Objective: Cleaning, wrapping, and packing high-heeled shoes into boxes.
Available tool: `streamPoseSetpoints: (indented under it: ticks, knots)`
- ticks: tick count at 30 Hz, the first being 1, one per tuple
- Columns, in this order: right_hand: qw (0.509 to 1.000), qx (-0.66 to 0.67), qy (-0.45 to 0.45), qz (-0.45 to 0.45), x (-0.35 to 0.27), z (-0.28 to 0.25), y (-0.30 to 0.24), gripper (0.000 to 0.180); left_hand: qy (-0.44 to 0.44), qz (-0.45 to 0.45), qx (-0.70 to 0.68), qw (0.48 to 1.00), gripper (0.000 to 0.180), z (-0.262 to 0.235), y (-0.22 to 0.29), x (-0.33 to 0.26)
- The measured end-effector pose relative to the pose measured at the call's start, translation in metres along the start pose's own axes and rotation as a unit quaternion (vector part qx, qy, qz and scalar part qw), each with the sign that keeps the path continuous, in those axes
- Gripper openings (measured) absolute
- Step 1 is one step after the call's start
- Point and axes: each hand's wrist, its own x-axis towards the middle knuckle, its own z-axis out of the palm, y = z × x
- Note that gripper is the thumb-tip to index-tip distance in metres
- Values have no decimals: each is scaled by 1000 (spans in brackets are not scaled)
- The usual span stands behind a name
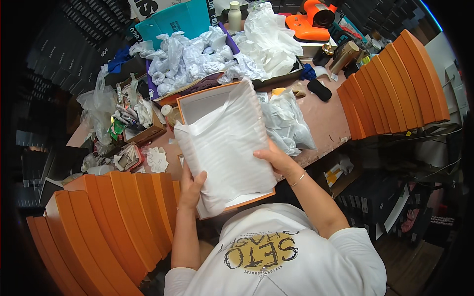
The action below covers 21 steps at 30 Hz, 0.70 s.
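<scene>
Left hand and right hand pinch rippled white wrap with their fingers; beneath, an oblong, orange-rimmed box.

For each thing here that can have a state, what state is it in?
White sheet: spread across the orange-edged box, slightly rumpled
Orange-edged box: open, partly covered
Left hand: gripping, thumb on sheet
Right hand: gripping, thumb on sheet
Purple box: open, full of crumpled wrapping
Pale bottle: upright, capped

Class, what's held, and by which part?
White wrapping sheet: left hand at its left edge, right hand at its right. Whether the open box beneath is gripped can't be told.
</scene>
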Motion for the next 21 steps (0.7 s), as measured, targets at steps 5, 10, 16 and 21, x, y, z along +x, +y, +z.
streamPoseSetpoints:
  ticks: [5, 10, 16, 21]
  knots:
    - [998, -56, 14, 27, -15, -29, -24, 86, 57, -118, -299, 945, 69, 65, -107, -9]
    - [980, -81, 112, 141, 4, -60, 92, 62, 7, -232, -217, 948, 68, 55, -167, -8]
    - [871, -469, 102, 104, -7, -69, 120, 51, -66, 163, 452, 874, 63, 88, -76, -31]
    - [829, -536, 155, -36, -21, -74, 88, 45, -280, 64, 628, 723, 62, 98, -138, 0]
